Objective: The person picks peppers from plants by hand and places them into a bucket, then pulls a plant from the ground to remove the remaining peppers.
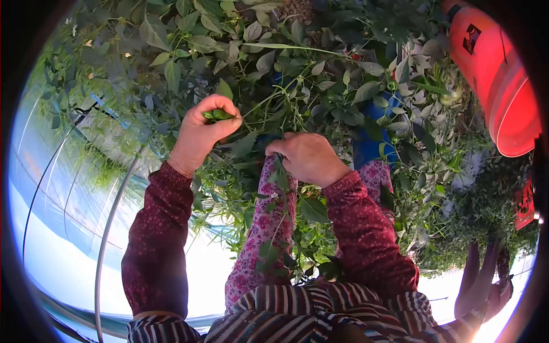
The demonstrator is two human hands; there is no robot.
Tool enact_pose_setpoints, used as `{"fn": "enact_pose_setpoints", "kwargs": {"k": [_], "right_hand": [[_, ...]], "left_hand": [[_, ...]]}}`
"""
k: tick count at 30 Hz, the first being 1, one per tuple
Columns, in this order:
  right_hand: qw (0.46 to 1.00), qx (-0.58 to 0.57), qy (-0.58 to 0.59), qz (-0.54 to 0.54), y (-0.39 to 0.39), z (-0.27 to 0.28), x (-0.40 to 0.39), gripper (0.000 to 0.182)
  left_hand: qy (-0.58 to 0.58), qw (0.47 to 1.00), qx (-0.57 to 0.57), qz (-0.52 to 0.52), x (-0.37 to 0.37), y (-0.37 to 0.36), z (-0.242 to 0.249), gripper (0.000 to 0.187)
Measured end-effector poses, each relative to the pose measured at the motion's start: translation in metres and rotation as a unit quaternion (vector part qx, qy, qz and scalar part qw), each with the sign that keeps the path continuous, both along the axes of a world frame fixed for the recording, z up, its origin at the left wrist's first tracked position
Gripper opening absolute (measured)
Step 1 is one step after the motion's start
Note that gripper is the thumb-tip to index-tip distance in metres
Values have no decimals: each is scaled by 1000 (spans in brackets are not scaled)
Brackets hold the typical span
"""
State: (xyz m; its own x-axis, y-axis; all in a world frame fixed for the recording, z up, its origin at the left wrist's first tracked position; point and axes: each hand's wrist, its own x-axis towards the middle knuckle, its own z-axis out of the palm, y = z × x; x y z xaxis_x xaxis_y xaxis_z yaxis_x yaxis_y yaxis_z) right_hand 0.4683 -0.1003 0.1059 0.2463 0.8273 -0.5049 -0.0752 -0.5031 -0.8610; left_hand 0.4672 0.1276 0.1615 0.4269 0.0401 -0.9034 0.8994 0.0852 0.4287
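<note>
My left hand (pixel 201 134) is closed around a few small green peppers (pixel 219 115), which show between the curled fingers and the thumb. A leaf (pixel 224 89) stands up just behind its fingertips. My right hand (pixel 311 157) is lower and to the right, in front of my knees, its fingers bent and pressed together at a leafy stem (pixel 280 174) of the plant. Its fingertips point toward the left hand and are partly hidden. Thin green branches (pixel 274 100) run between and beyond the two hands.
Dense pepper foliage (pixel 200 43) fills the ground ahead. At the right a red bucket (pixel 486 68) lies tilted, its mouth toward me. Blue boots (pixel 369 143) are among the leaves. A curved pole (pixel 111 228) and pale sheeting are on the left. Another person's legs (pixel 480 274) show far right.
</note>
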Motion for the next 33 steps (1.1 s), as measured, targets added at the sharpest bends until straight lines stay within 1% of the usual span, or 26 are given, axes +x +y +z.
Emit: {"fn": "enact_pose_setpoints", "kwargs": {"k": [2,3,4,5,6,7,8,10,11,12,14,16,18,19,21,22,24,25,26,27,28,29,31,32,33], "right_hand": [[1000,1,9,-8,2,5,6,29],[999,2,19,-36,3,8,9,29],[998,5,29,-63,4,10,11,29],[998,7,27,-63,4,9,12,29],[995,16,22,-99,2,7,11,31],[990,26,18,-134,1,6,11,33],[991,28,18,-133,1,7,17,33],[983,21,95,-155,0,11,28,37],[979,30,90,-183,1,12,26,35],[979,29,90,-182,2,9,21,35],[978,73,16,-197,5,4,9,35],[974,85,34,-206,5,2,8,32],[981,76,41,-173,5,-1,7,28],[981,75,40,-173,3,-1,7,28],[984,11,49,-168,2,-1,10,25],[984,9,48,-171,1,0,11,25],[978,13,48,-201,0,4,14,25],[973,13,65,-220,2,3,14,25],[973,13,65,-221,2,3,15,25],[969,16,87,-229,2,2,15,24],[965,20,109,-237,2,2,16,24],[965,22,109,-238,2,3,18,24],[954,10,163,-250,1,6,22,24],[954,9,161,-252,0,4,23,24],[952,9,166,-257,0,2,22,24]], "left_hand": [[-70,992,44,-98,-11,-13,0,12],[-91,976,89,-176,-11,-24,5,15],[-110,952,136,-252,-11,-37,10,18],[-166,926,183,-287,-14,-47,11,22],[-221,893,229,-320,-21,-54,9,26],[-253,877,248,-325,-27,-57,7,34],[-252,876,250,-325,-32,-59,6,34],[-277,834,296,-375,-41,-63,7,38],[-277,819,301,-403,-40,-65,10,40],[-276,820,300,-403,-38,-68,12,40],[-297,802,294,-427,-36,-76,16,40],[-292,804,296,-425,-36,-79,19,39],[-291,827,263,-403,-33,-79,22,37],[-291,827,262,-403,-32,-80,26,37],[-301,835,241,-393,-28,-81,35,30],[-303,834,238,-394,-25,-82,42,30],[-252,893,177,-329,-19,-85,59,18],[-226,915,165,-291,-18,-77,61,15],[-226,915,165,-292,-19,-68,63,15],[-117,952,185,-215,-20,-59,65,15],[-7,970,204,-134,-21,-51,65,16],[-8,969,205,-136,-21,-43,61,16],[74,966,233,-89,-23,-32,48,14],[72,966,232,-90,-23,-33,44,14],[69,963,227,-127,-24,-35,42,16]]}}
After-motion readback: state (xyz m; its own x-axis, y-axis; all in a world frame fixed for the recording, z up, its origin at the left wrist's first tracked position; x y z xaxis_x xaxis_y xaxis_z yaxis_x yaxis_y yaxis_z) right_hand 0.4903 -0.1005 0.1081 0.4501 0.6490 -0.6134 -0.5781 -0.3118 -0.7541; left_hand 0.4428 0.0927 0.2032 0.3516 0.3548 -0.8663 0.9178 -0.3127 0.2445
